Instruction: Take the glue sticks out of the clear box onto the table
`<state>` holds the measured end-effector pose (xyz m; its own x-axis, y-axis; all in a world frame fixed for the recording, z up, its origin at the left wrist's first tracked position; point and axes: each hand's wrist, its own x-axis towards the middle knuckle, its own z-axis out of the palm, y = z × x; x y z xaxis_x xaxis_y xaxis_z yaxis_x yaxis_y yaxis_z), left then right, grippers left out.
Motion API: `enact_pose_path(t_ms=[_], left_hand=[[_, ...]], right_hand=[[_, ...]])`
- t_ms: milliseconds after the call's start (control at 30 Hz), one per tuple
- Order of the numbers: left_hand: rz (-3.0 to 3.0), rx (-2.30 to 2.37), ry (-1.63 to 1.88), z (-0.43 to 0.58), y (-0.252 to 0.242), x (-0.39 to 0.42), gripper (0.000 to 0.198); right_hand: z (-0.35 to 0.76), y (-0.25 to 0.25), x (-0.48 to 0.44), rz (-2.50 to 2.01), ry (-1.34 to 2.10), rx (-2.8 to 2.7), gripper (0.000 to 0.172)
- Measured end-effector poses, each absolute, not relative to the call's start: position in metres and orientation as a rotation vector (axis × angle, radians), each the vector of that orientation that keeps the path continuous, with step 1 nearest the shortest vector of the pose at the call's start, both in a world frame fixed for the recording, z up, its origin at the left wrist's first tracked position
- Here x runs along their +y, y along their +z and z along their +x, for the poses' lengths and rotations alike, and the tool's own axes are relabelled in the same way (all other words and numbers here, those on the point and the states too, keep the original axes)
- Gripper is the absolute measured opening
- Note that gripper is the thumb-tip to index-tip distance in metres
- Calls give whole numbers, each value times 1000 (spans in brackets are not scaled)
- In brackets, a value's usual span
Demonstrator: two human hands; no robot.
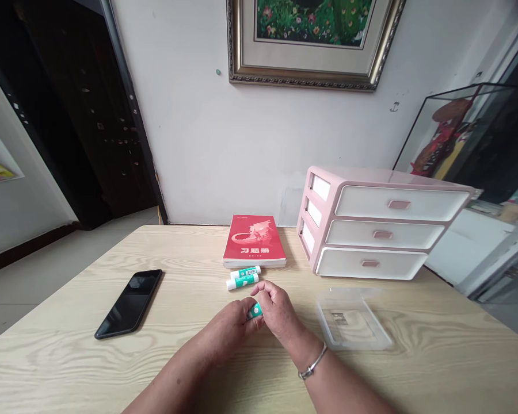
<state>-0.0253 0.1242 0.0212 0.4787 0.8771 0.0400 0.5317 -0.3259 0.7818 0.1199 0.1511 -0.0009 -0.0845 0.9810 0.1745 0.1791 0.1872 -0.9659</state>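
Note:
A green and white glue stick (pixel 254 311) is held between my two hands above the wooden table. My left hand (pixel 232 323) wraps round its body from the left. The fingers of my right hand (pixel 278 307) are closed round its right end and hide that end. Just beyond my hands, two more green and white sticks, a nearer one (pixel 242 281) and a farther one (pixel 246 272), lie side by side. They rest in front of a red book (pixel 254 238) with a pale dragon-like figure on its cover.
On the left of the table (pixel 176 244) lies a black phone (pixel 129 303). An open clear plastic box (pixel 354 322) sits right of my hands. Behind it stands a pink and white three-drawer unit (pixel 375 224). A framed picture (pixel 311 75) hangs on the wall.

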Motion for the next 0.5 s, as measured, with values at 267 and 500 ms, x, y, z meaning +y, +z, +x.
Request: enact_pose_path(t_ms=[267, 500], left_hand=[[1899, 1030, 593, -28, 32, 121, 42], [1841, 967, 585, -31, 34, 119, 40]], right_hand=[[122, 5, 149, -1153, 998, -1530, 20], [124, 5, 148, -1100, 1005, -1563, 20]])
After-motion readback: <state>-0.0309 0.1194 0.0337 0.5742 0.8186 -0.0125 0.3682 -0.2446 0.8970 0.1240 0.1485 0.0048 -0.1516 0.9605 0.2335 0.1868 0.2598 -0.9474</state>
